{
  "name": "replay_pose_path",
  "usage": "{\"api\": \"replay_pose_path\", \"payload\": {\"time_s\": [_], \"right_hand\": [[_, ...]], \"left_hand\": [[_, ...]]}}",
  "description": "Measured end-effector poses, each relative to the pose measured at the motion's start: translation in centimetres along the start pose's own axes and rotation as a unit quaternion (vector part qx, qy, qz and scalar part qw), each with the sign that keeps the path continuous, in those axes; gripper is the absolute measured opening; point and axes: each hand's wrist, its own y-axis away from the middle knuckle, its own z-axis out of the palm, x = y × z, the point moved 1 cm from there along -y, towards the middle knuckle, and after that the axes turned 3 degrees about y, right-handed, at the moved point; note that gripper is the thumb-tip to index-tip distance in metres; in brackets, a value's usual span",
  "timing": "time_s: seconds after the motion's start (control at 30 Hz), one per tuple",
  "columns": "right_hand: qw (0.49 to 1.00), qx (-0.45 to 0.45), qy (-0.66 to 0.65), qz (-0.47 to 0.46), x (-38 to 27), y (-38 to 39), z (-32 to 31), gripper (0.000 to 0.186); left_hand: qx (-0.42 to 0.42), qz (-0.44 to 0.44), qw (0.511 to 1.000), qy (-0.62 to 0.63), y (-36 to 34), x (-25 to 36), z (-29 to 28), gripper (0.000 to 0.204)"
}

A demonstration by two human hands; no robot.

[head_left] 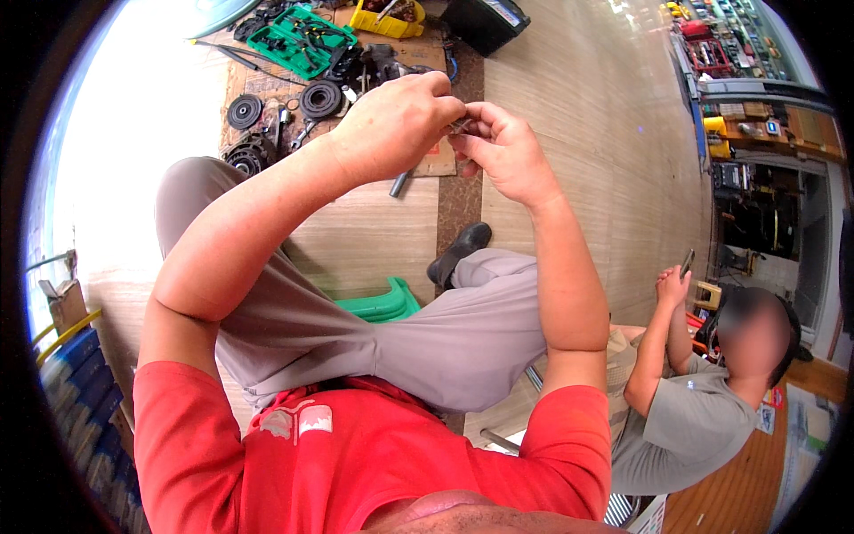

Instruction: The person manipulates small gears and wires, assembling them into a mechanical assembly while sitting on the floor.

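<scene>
My left hand [400, 125] and my right hand [503, 156] meet in front of me, raised over the edge of the cardboard sheet [436, 162] that lies on the floor. Their fingers are closed together round a small metallic object [459, 126], mostly hidden by them and too small to name. Behind and beside my left hand lie two dark round pulley-like parts [244, 111] [320, 100], a wrench [302, 133], greasy dark metal parts [249, 156] and an open green toolbox [294, 43]. A grey tube [399, 184] sticks out below the hands at the cardboard's edge.
A yellow bin [382, 18] and a black box [485, 22] stand at the back. A green plastic stool [382, 303] is under my legs. At the right, another person [685, 427] sits holding a phone-like object, near a wooden counter [729, 498]. Shelves of items [712, 53] stand beyond.
</scene>
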Motion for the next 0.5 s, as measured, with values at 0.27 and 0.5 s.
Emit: {"api": "replay_pose_path", "payload": {"time_s": [0.27, 0.5], "right_hand": [[0.995, 0.030, 0.082, -0.040, 0.43, -0.23, 0.03, 0.012], [0.972, 0.065, 0.191, -0.122, 0.46, -0.11, -0.06, 0.015]], "left_hand": [[0.007, 0.012, 1.000, -0.018, 0.20, -0.32, -0.27, 0.021], [0.022, 0.012, 0.999, -0.027, 0.07, -0.43, -0.54, 0.017]]}}
